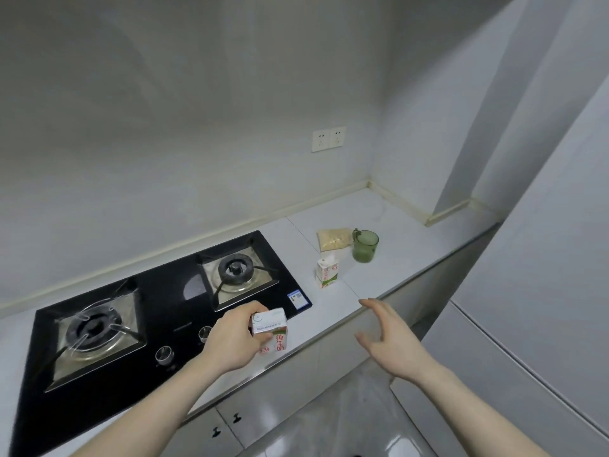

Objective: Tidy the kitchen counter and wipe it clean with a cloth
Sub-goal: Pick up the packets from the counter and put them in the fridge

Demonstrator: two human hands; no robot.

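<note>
My left hand [232,339] grips a small white milk carton [272,328] with red lettering, at the counter's front edge just right of the stove. My right hand [385,334] hovers open over the counter edge, fingers spread, holding nothing. A second milk carton [327,271] stands upright farther back on the white counter [405,258]. Behind it lie a clear bag of pale grains [333,238] and a green glass mug [365,246], side by side. No cloth is in view.
A black two-burner gas stove [171,301] with two knobs fills the counter's left part. White walls close the back and right corner; a double socket [329,138] is on the back wall. Cabinet doors [230,423] sit below the counter; a tall white panel [543,291] stands at right.
</note>
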